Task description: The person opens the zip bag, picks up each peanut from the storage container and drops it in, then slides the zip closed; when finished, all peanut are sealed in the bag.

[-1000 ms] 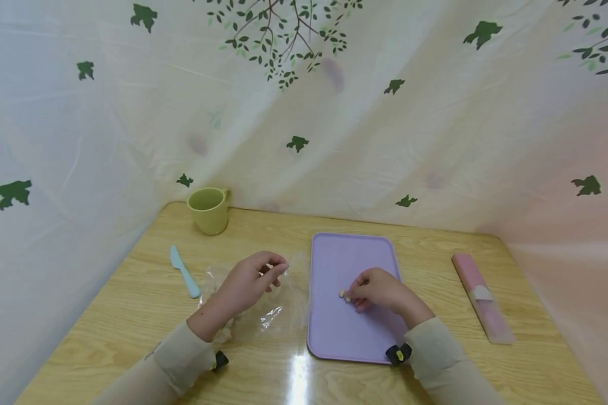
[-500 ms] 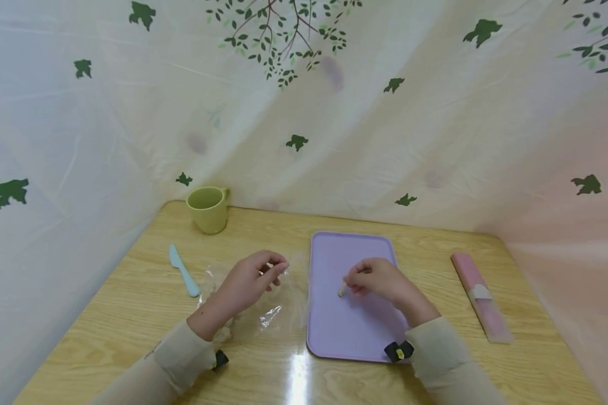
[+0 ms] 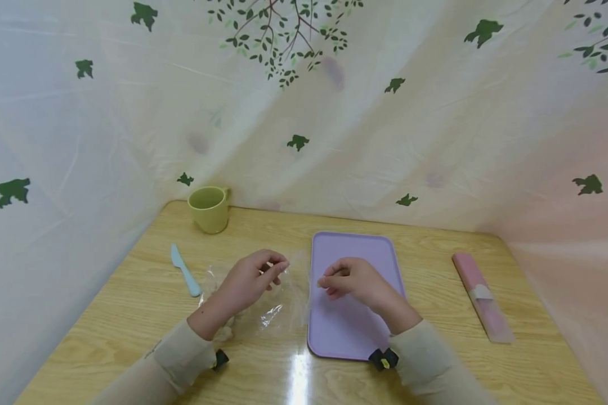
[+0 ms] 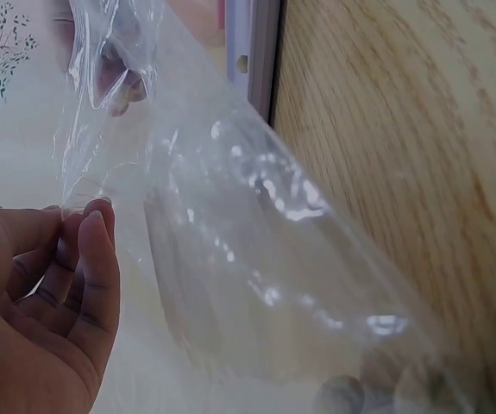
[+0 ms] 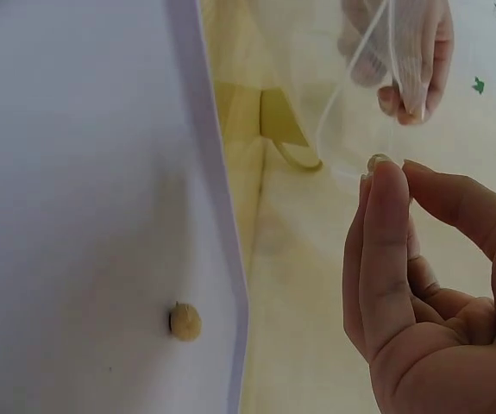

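Observation:
My left hand (image 3: pixel 250 281) pinches the edge of a clear plastic bag (image 4: pixel 230 233), which hangs down toward the table. Several tan, roundish pieces (image 4: pixel 342 395) lie at the bag's lower end, blurred through the film. Over the left side of a purple tray (image 3: pixel 354 337), my right hand (image 3: pixel 352 281) has thumb and fingertips together on a small pale piece, mostly hidden by the fingers. Its fingertips are close to the bag's rim. Another small tan round piece (image 5: pixel 185 321) sits on the tray, covered by the right hand in the head view.
A light blue knife (image 3: pixel 184 271) lies left of the bag. At the back left stands a green mug (image 3: pixel 209 211). A pink case (image 3: pixel 481 298) with a pale band lies right of the tray. A printed cloth (image 3: pixel 344 169) rises behind the table.
My right hand picked a small piece off the tray, lifted, and moved left toward the bag. One piece stayed on the tray. The left hand has kept its place and its hold.

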`<state>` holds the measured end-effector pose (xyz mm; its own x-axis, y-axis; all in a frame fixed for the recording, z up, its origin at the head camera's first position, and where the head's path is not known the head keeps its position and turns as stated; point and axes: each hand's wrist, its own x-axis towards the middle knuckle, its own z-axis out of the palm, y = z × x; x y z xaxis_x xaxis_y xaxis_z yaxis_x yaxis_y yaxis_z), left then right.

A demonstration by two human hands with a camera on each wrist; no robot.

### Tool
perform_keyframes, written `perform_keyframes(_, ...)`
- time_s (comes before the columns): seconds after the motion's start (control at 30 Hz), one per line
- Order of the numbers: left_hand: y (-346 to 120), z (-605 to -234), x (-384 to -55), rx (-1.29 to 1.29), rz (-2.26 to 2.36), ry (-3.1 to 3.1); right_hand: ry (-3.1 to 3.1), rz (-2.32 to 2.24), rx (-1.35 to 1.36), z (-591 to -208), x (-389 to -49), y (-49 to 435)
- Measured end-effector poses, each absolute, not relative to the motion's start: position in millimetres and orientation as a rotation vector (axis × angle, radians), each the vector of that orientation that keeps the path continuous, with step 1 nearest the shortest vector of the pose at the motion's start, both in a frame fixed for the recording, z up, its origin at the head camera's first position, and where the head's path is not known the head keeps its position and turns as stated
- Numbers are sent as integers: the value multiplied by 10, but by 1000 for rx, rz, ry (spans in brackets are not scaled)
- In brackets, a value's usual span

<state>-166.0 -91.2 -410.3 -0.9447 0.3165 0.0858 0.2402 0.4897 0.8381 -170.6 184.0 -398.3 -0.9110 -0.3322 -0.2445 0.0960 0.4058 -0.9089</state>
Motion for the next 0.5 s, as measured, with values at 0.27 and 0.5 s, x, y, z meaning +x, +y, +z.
perform_keyframes(0.27, -903, -4088, -1653, 501, 1473, 2643, 2279, -1477, -226, -3977, -1659, 1706)
perform_keyframes(0.5, -906, -4081, -1652, 493, 1463, 2651, 2284, -1469, -276, -3982, -1641, 1668)
